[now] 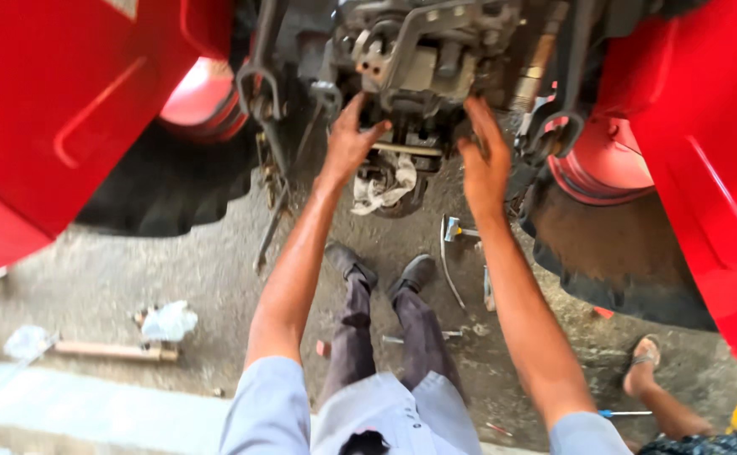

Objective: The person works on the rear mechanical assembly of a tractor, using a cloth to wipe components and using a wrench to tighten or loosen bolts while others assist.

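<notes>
Head view, looking down. Left hand (350, 139), upper centre of frame, fingers spread, resting on underside of grey greasy machine housing (415, 59) at top centre. Right hand (484, 156), just right of it, fingers loosely spread, palm against same housing; neither hand grips anything. White rag (383, 190) hangs between hands, below housing. Red fenders (48, 109) fill upper left and right edges, black tyres beneath. Metal tools (457, 232) lie on concrete floor (175, 270) near person's black shoes (381, 270), centre. Another person's sandalled foot (642, 358) at lower right.
</notes>
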